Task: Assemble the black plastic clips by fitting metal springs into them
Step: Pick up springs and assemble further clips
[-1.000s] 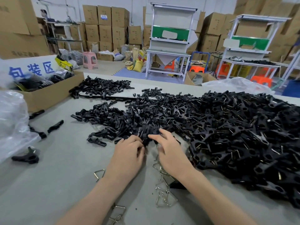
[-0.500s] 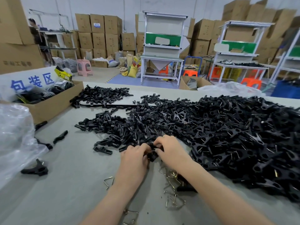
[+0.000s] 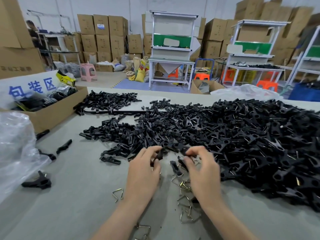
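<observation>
A big heap of black plastic clips point(image 3: 242, 139) covers the grey table from the middle to the right edge. My left hand point(image 3: 143, 170) pinches one black clip half point(image 3: 158, 155) between thumb and fingers, just above the table. My right hand point(image 3: 202, 170) pinches another black clip half point(image 3: 186, 152) with curled fingers. A loose clip half point(image 3: 174, 168) lies between the two hands. Several bent metal springs point(image 3: 185, 201) lie on the table under and beside my right wrist, and one spring point(image 3: 118, 194) lies left of my left wrist.
An open cardboard box point(image 3: 57, 108) with dark parts stands at the left, a clear plastic bag point(image 3: 15, 146) in front of it. An assembled clip point(image 3: 39, 181) and stray clip halves lie at the left. White workbenches and stacked cartons fill the room behind.
Both hands have drawn back from the heap's edge and come apart, each now holding a separate clip half. The view has shifted slightly.
</observation>
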Available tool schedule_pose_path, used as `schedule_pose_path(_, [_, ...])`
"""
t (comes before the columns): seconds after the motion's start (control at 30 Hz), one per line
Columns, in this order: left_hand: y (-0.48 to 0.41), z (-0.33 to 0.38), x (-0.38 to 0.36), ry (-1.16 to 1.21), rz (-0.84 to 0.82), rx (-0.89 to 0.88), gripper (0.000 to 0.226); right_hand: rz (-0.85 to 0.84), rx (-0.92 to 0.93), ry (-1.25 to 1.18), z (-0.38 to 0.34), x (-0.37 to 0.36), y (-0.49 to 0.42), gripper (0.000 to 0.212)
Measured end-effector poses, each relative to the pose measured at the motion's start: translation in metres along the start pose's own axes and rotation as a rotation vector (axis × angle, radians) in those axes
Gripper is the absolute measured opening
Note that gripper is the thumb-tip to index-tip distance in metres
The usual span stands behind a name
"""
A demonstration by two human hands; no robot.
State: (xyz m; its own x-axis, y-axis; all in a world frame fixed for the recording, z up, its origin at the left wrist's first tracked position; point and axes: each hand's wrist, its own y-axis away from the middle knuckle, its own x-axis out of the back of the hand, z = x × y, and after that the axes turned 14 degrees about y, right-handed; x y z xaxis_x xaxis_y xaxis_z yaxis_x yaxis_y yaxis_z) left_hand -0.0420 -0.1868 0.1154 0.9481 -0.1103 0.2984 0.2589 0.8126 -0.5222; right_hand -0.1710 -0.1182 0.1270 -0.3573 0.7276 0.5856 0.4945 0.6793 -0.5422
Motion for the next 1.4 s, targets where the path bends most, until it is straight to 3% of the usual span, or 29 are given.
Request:
schedule_pose_path(0.1, [0.001, 0.008, -0.002, 0.284, 0.044, 0.158, 0.045, 0.109, -0.090, -0.243, 0.001, 0.015, 0.008, 0.029])
schedule_pose_path(0.2, [0.004, 0.013, -0.006, 0.418, -0.011, 0.265, 0.042, -0.003, -0.220, -0.509, -0.003, 0.019, 0.013, 0.029])
schedule_pose_path(0.4, [0.009, 0.029, -0.007, 0.589, -0.121, 0.276, 0.024, -0.096, -0.302, -0.435, -0.002, 0.020, 0.009, 0.019])
schedule_pose_path(0.6, [0.010, 0.036, -0.009, 0.762, -0.239, 0.290, 0.029, -0.156, -0.180, -0.372, -0.006, 0.028, 0.008, 0.027])
schedule_pose_path(0.77, [0.010, 0.030, -0.009, 0.806, -0.246, 0.309, 0.005, -0.236, -0.132, -0.369, -0.008, 0.030, 0.008, 0.025])
schedule_pose_path(0.93, [0.007, 0.021, -0.008, 0.824, -0.188, 0.342, 0.038, -0.292, -0.098, -0.451, -0.010, 0.030, 0.008, 0.023])
schedule_pose_path(1.2, [0.009, 0.016, -0.010, 0.926, -0.238, 0.407, 0.032, -0.166, -0.168, -0.609, -0.008, 0.037, 0.003, 0.022])
schedule_pose_path(1.4, [0.009, 0.018, -0.010, 0.933, -0.286, 0.415, 0.024, -0.207, -0.152, -0.579, -0.009, 0.034, 0.003, 0.022])
